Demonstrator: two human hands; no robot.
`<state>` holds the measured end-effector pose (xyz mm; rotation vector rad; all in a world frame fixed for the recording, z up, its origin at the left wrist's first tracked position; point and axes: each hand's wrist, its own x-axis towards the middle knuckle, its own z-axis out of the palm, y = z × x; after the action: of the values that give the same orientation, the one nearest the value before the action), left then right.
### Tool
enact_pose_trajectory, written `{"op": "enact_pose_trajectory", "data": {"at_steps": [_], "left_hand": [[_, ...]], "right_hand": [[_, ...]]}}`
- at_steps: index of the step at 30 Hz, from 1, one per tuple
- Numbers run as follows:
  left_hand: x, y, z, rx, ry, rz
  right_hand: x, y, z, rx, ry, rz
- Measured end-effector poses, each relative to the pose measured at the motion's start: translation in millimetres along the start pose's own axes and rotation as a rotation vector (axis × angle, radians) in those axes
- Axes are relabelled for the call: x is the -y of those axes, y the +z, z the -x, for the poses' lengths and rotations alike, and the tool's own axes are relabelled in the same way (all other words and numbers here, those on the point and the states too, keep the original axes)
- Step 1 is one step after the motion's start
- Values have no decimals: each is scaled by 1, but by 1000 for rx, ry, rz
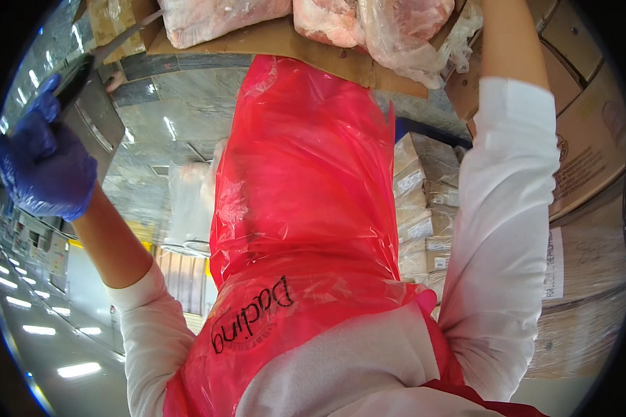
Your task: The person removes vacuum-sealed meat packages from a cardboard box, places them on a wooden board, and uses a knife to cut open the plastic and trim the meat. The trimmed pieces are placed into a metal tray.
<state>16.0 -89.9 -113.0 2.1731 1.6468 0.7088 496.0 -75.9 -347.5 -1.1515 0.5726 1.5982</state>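
Observation:
My left hand (pixel 46 156), in a blue glove, grips a knife (pixel 81 76) by its black handle at the left; the blade points up and right toward a cardboard box. Frozen pinkish meat pieces (pixel 222 17) lie along the top on opened cardboard (pixel 257 45), with loose clear plastic (pixel 421 45) around the right piece. My right forearm reaches past the top right edge beside that plastic, so my right hand is out of sight. A red plastic apron (pixel 302 174) covers my front.
Large cartons (pixel 584 153) are stacked at the right, some wrapped in film. More stacked boxes (pixel 424 201) sit on a blue base beside the apron. A steel object (pixel 101 121) stands at the left on the grey tiled floor (pixel 160 118). White bagged items (pixel 188 201) are lower at left.

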Motion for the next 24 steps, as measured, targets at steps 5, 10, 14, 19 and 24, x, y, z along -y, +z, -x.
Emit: {"op": "enact_pose_trajectory", "data": {"at_steps": [5, 10, 14, 19, 24], "left_hand": [[19, -7, 50, -61, -331, 720], [2, 3, 107, -210, -413, 674], [-4, -6, 138, -155, -356, 817], [-6, -14, 147, -212, -346, 747], [0, -22, 137, -374, -490, 736]], "right_hand": [[23, -122, -10, -28, -297, 112], [-6, -151, 20, -288, -503, 292], [-30, -151, 60, -453, -516, 490], [83, -208, 85, -659, -833, 2097], [195, -40, 263, -1213, -877, 2028]]}}
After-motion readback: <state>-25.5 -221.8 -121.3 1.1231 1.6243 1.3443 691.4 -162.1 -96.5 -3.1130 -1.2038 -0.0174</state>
